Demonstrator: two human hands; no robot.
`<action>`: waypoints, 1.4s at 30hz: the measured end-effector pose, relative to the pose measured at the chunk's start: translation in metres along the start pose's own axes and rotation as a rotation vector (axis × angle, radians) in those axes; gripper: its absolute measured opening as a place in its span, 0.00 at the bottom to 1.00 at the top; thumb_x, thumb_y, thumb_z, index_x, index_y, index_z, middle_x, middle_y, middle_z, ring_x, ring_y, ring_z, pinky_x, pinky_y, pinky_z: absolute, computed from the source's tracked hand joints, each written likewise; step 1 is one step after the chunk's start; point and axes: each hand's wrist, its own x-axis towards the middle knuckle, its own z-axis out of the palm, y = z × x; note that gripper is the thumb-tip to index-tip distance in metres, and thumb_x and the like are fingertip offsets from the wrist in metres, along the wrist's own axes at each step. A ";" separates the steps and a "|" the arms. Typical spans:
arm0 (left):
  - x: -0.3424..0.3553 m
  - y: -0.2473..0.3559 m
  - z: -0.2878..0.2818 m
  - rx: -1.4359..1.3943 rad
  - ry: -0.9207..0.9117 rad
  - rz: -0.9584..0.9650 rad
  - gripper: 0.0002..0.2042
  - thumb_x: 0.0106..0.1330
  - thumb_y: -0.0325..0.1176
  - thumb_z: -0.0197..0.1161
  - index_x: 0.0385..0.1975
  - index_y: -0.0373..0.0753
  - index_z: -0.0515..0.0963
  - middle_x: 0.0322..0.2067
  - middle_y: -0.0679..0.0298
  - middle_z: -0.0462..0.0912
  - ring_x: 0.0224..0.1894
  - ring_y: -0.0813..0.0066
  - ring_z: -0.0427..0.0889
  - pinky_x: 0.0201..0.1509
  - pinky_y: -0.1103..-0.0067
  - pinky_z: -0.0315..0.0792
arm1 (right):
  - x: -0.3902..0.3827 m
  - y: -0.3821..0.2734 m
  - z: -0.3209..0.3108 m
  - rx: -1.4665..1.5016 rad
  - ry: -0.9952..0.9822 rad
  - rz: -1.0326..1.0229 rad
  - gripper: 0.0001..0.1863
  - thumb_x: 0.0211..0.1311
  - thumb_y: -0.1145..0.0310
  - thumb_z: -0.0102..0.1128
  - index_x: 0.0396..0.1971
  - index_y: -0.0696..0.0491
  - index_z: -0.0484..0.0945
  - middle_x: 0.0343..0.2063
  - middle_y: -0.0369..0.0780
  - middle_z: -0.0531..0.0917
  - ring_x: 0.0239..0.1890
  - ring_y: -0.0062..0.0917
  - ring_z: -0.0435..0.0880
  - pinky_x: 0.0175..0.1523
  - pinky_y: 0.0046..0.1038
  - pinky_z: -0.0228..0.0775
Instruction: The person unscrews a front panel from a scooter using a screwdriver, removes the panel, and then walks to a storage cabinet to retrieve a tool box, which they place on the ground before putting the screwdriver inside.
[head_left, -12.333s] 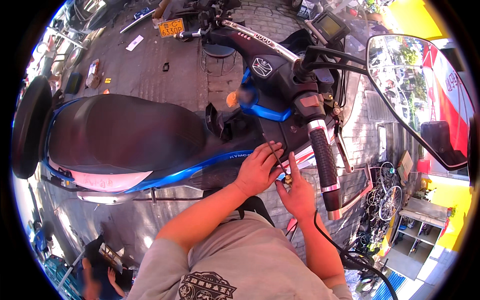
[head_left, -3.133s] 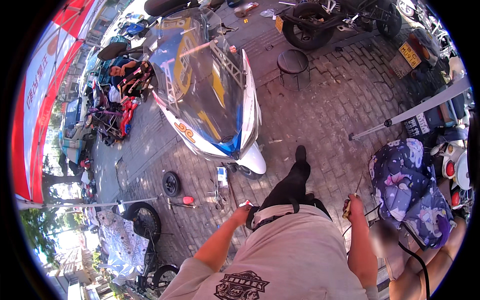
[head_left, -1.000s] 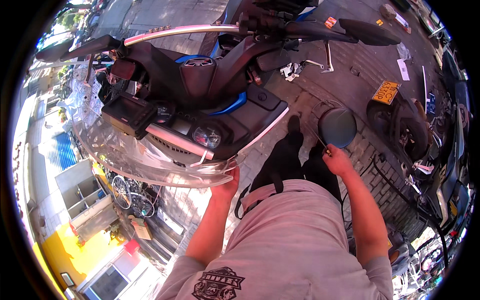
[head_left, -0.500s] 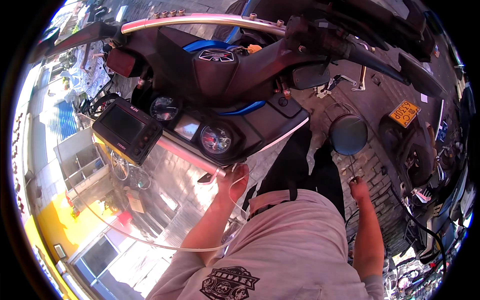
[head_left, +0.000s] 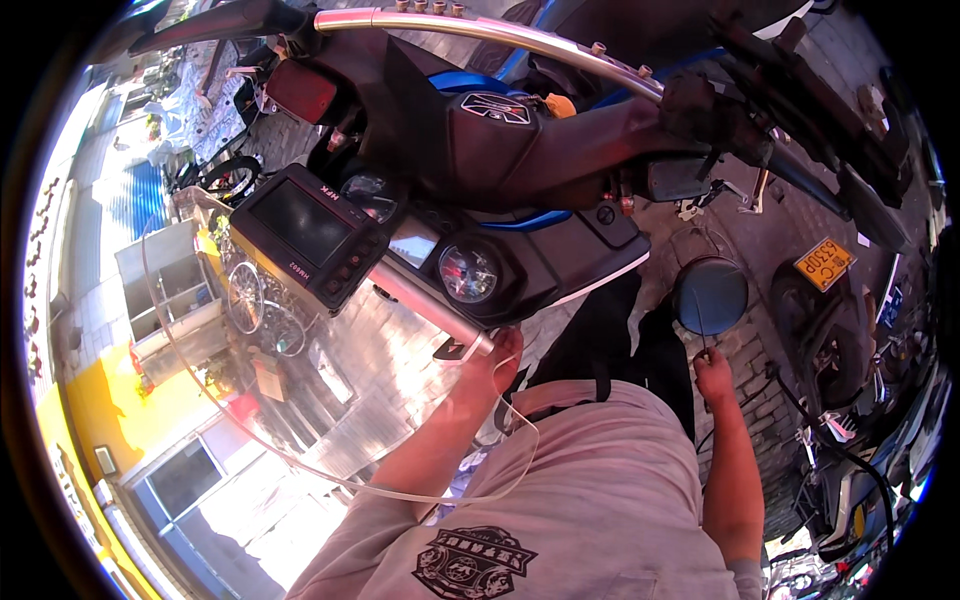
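A scooter's black front panel (head_left: 400, 120) spans the upper middle, carrying a silver crossbar (head_left: 540, 50), a small screen unit (head_left: 300, 229) and round gauges (head_left: 468, 272). Its clear windscreen (head_left: 250, 432) curves over my left forearm. My left hand (head_left: 498, 355) is curled at the front edge, by the lower end of a silver bar (head_left: 430, 305); whatever it grips is hidden. My right hand (head_left: 712, 372) is closed on a thin-nozzled tool (head_left: 702, 330), out to the right beside my leg and just below a round black stool (head_left: 710, 298).
Right: a parked two-wheeler (head_left: 835, 350) with a yellow plate (head_left: 824, 264), and a black hose (head_left: 850, 460). Left: shelving (head_left: 165, 290), bicycle wheels (head_left: 246, 296), a yellow wall (head_left: 120, 410). Paving (head_left: 750, 350) lies around my legs.
I have come from beside other scooters to this one's front. Over the last second its screen and gauges came more into view; lately it shifted slightly rightward in view, both hands staying closed.
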 end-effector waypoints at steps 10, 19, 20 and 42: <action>-0.005 0.003 -0.001 0.014 -0.284 -0.010 0.12 0.66 0.30 0.68 0.48 0.40 0.80 0.45 0.60 0.85 0.45 0.65 0.84 0.45 0.72 0.81 | 0.002 0.079 -0.017 -0.087 0.051 -0.008 0.13 0.63 0.64 0.57 0.42 0.55 0.80 0.26 0.43 0.81 0.27 0.34 0.80 0.33 0.35 0.71; 0.036 0.017 -0.078 0.781 -0.297 0.554 0.13 0.76 0.36 0.56 0.55 0.41 0.78 0.45 0.60 0.83 0.47 0.61 0.84 0.48 0.65 0.80 | 0.000 0.045 -0.020 -0.089 0.090 -0.007 0.15 0.62 0.62 0.58 0.43 0.56 0.80 0.30 0.47 0.84 0.35 0.40 0.84 0.41 0.39 0.74; 0.024 0.028 -0.067 0.540 -0.170 0.322 0.15 0.77 0.38 0.51 0.57 0.39 0.75 0.49 0.56 0.81 0.52 0.58 0.83 0.53 0.65 0.78 | -0.003 0.037 -0.022 -0.091 0.075 0.030 0.17 0.62 0.61 0.58 0.44 0.57 0.81 0.35 0.52 0.86 0.43 0.48 0.87 0.50 0.43 0.76; -0.037 -0.121 -0.376 0.955 0.078 0.068 0.15 0.73 0.45 0.59 0.47 0.40 0.82 0.40 0.62 0.87 0.41 0.70 0.83 0.45 0.72 0.73 | -0.044 0.063 -0.014 -0.535 -0.013 -0.374 0.17 0.62 0.61 0.57 0.42 0.59 0.79 0.31 0.52 0.86 0.33 0.45 0.88 0.41 0.42 0.78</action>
